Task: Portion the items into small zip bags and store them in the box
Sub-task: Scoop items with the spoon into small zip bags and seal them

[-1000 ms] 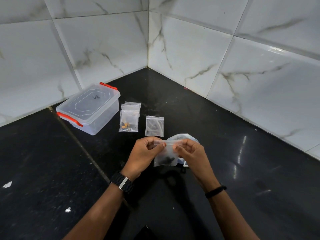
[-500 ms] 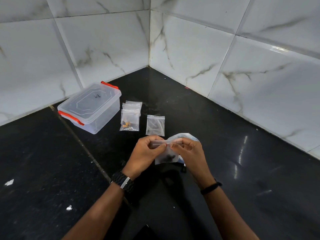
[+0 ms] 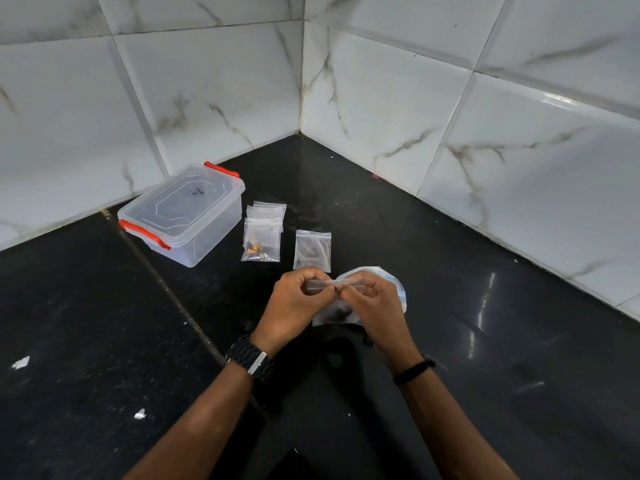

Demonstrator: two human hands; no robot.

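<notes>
Both hands hold a small clear zip bag (image 3: 334,315) with dark pieces in its bottom, just above the black floor. My left hand (image 3: 294,306) and my right hand (image 3: 375,306) pinch the bag's top strip, fingertips meeting at its middle. A clear plastic box (image 3: 183,216) with red latches and its lid on stands at the back left. Beside it lies a bag with orange and dark pieces (image 3: 261,242) on top of a few empty bags (image 3: 268,209). Another small bag with dark contents (image 3: 312,251) lies to the right of those.
A larger clear bag or plastic piece (image 3: 394,285) lies on the floor under and behind my right hand. White marble wall tiles (image 3: 450,116) meet in a corner behind. Small white scraps (image 3: 21,362) lie on the floor at the left.
My fingers have slid inward along the bag's top strip, so both hands now meet at its middle. The bag sits slightly higher in view.
</notes>
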